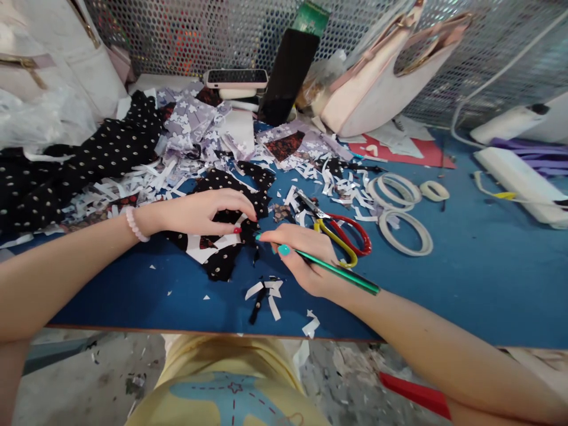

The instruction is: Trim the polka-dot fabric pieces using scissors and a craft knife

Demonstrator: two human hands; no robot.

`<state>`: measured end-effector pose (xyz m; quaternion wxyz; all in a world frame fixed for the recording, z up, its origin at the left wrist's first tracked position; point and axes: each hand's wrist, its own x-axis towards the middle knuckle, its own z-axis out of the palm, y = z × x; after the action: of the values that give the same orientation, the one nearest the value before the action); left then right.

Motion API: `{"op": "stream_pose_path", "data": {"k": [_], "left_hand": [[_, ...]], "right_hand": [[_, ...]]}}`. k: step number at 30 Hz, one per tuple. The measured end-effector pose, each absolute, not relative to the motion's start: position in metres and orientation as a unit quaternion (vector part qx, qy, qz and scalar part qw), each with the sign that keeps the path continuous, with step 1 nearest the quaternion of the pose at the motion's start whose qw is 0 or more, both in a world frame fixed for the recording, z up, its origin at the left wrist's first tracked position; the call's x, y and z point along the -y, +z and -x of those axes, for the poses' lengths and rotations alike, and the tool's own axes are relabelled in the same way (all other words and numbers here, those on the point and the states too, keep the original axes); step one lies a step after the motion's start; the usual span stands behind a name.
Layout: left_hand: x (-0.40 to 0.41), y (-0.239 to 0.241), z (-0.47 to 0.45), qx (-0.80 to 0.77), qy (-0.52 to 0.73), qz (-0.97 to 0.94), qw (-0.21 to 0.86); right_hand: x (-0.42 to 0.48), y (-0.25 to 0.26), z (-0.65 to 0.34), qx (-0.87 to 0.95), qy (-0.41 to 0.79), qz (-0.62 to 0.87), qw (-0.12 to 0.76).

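My left hand (pixel 199 213), with a pink bead bracelet, is at the edge of a small piece of black polka-dot fabric (pixel 220 264). Its thumb and forefinger close on the cloth. White backing strips show beneath the thumb. In my right hand (pixel 306 254) a slim, shiny green pen-like tool (pixel 341 272) lies slantwise; its tip is hidden by the fingers near the fabric's right edge. Scissors (pixel 339 234) with red and yellow handles lie just beyond the right hand. Several white and black scraps (pixel 270 290) lie on the blue table (pixel 146 290) in front.
Piled black dotted cloth (pixel 110 142), purple floral pieces (pixel 186 118) and shredded white strips (pixel 124 183) cover the back left. Rolls of tape (pixel 406 232) lie at right. A phone (pixel 237 78), a dark upright box (pixel 288 74) and a pale handbag (pixel 377 83) stand along the mesh partition (pixel 213 35).
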<state>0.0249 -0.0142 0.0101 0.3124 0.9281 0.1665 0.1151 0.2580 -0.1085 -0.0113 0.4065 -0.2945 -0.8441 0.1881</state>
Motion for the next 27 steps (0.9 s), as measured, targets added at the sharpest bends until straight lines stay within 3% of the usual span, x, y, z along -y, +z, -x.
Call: {"op": "stream_pose_path", "data": {"k": [6, 10, 15, 27], "left_hand": [[0.009, 0.010, -0.010, -0.194, -0.033, -0.962, 0.189], [0.025, 0.009, -0.020, -0.249, -0.067, -0.957, 0.132], [0.051, 0.009, -0.036, -0.329, -0.062, -0.939, 0.079], [0.062, 0.007, -0.040, -0.372, -0.038, -0.924, 0.075]], "right_hand": [[0.119, -0.001, -0.255, 0.837, 0.152, 0.331, 0.408], [0.122, -0.004, -0.246, 0.857, 0.125, 0.285, 0.412], [0.118, -0.010, -0.245, 0.869, 0.091, 0.293, 0.389], [0.116, -0.009, -0.248, 0.878, 0.096, 0.305, 0.356]]}}
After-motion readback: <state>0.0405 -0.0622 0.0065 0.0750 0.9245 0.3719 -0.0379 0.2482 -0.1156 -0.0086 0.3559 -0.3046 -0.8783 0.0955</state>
